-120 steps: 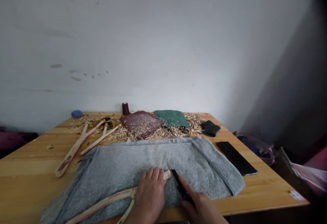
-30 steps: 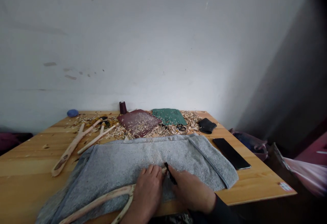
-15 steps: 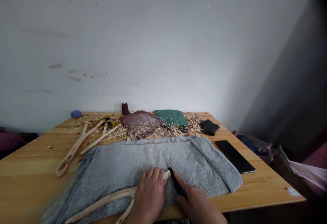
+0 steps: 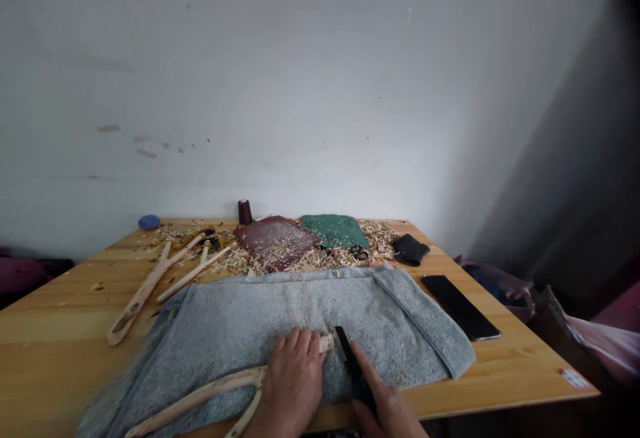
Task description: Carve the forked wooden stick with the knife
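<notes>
The left hand [image 4: 296, 377] is palm-down, fingers curled; the right hand [image 4: 384, 399] is clenched, index finger extended forward.

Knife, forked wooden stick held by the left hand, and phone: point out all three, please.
Knife [image 4: 355, 369]: head view, front of the handle.
Forked wooden stick [image 4: 220, 385]: head view, its longer visible prong.
Phone [image 4: 461, 307]: head view, middle of the dark screen.

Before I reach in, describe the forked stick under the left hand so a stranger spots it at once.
On the wooden table, find the grey cloth near the front edge. Across it runs the pale forked stick, its two prongs pointing toward the wearer and its single end poking out past the left hand. Unlike the two other forked sticks farther left, this one is held.
</notes>
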`<state>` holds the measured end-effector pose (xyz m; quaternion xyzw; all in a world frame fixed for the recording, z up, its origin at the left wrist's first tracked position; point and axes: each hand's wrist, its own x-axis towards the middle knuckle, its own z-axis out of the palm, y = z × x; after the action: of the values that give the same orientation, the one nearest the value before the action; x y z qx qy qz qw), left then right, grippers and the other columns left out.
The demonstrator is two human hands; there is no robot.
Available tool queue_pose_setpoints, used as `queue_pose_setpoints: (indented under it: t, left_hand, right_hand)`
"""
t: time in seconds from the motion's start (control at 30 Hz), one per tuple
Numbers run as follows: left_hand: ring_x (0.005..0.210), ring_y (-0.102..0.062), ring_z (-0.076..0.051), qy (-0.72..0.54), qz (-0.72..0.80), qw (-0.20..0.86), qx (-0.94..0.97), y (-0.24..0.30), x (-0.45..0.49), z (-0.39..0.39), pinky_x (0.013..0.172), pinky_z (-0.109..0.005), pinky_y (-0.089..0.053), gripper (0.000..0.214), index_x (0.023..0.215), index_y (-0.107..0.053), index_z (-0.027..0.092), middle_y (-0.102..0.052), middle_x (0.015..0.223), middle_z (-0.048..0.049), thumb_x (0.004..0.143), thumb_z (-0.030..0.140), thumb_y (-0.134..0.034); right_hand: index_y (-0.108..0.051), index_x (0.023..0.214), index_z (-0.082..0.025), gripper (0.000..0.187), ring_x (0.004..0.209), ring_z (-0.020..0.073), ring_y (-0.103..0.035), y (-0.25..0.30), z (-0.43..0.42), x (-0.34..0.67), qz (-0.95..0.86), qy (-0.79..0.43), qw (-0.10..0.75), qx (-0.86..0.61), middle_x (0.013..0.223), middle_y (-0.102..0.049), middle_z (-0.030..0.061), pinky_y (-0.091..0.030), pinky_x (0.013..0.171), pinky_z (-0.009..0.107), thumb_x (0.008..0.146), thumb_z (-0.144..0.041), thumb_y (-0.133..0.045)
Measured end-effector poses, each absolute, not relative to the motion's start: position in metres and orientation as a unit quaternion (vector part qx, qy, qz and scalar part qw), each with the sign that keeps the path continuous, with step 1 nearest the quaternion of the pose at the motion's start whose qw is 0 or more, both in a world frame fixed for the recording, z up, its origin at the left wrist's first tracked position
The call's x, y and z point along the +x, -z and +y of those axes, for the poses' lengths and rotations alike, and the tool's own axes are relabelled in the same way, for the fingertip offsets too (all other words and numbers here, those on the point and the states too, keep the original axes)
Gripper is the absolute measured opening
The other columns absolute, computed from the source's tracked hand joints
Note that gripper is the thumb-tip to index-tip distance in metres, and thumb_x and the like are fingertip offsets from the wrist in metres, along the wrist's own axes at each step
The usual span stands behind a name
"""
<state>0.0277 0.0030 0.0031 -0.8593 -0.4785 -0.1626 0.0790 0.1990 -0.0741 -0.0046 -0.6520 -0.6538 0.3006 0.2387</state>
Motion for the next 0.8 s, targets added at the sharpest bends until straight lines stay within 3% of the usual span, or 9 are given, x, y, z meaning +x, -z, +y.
queue_pose_setpoints:
  t: [0.1, 0.23, 0.4, 0.47, 0.6, 0.8]
  left_hand:
    - [0.086, -0.058, -0.022, 0.170, -0.476, 0.080, -0.859, -0.003, 0.027, 0.003, 0.075, -0.038, -0.040, 0.012, 0.095, -0.067, 0.023, -0.066, 0.088, -0.0003, 0.085, 0.022, -0.061]
    - [0.085, -0.058, -0.022, 0.176, -0.472, 0.088, -0.859, -0.002, 0.027, 0.003, 0.073, -0.037, -0.040, 0.010, 0.093, -0.067, 0.023, -0.065, 0.087, -0.0006, 0.085, 0.022, -0.061]
    - [0.084, -0.058, -0.021, 0.180, -0.472, 0.087, -0.858, -0.002, 0.027, 0.002, 0.073, -0.037, -0.040, 0.011, 0.094, -0.067, 0.024, -0.066, 0.088, 0.0005, 0.084, 0.022, -0.063]
    - [0.085, -0.058, -0.022, 0.177, -0.473, 0.088, -0.859, -0.001, 0.027, 0.002, 0.074, -0.037, -0.040, 0.011, 0.094, -0.067, 0.023, -0.066, 0.088, 0.0005, 0.085, 0.023, -0.063]
    - [0.085, -0.058, -0.022, 0.177, -0.474, 0.087, -0.858, 0.000, 0.027, 0.003, 0.074, -0.037, -0.041, 0.010, 0.094, -0.067, 0.024, -0.066, 0.088, 0.0008, 0.085, 0.023, -0.061]
    - [0.086, -0.058, -0.021, 0.178, -0.473, 0.088, -0.858, 0.002, 0.027, 0.006, 0.075, -0.037, -0.041, 0.012, 0.096, -0.068, 0.024, -0.066, 0.088, 0.0010, 0.086, 0.023, -0.061]
  right_hand:
    - [-0.022, 0.152, -0.016, 0.077, 0.110, 0.0247, -0.062, 0.012, -0.076, 0.198, -0.648, -0.294, 0.254, -0.655, 0.118, -0.068, 0.0115, -0.046, 0.096, 0.038, 0.078, -0.017, -0.044]
    - [-0.026, 0.150, -0.008, 0.069, 0.084, 0.0239, -0.069, 0.031, -0.084, 0.198, -0.627, -0.286, 0.278, -0.670, 0.088, -0.073, 0.0109, -0.052, 0.083, 0.035, 0.083, -0.017, -0.039]
    - [-0.046, 0.139, -0.014, 0.052, 0.065, 0.0220, -0.068, 0.050, -0.091, 0.201, -0.597, -0.245, 0.348, -0.680, 0.067, -0.068, 0.0042, -0.054, 0.065, 0.029, 0.089, -0.028, -0.042]
    - [-0.047, 0.139, -0.014, 0.052, 0.067, 0.0210, -0.069, 0.052, -0.091, 0.201, -0.607, -0.240, 0.370, -0.661, 0.074, -0.072, 0.0061, -0.054, 0.066, 0.027, 0.089, -0.027, -0.040]
    - [-0.043, 0.144, -0.013, 0.058, 0.088, 0.0211, -0.071, 0.050, -0.086, 0.203, -0.652, -0.234, 0.382, -0.612, 0.110, -0.071, 0.0127, -0.054, 0.081, 0.027, 0.086, -0.020, -0.038]
    - [-0.035, 0.147, -0.015, 0.068, 0.099, 0.0206, -0.068, 0.047, -0.082, 0.208, -0.684, -0.230, 0.314, -0.617, 0.118, -0.068, 0.0117, -0.051, 0.091, 0.030, 0.079, -0.010, -0.039]
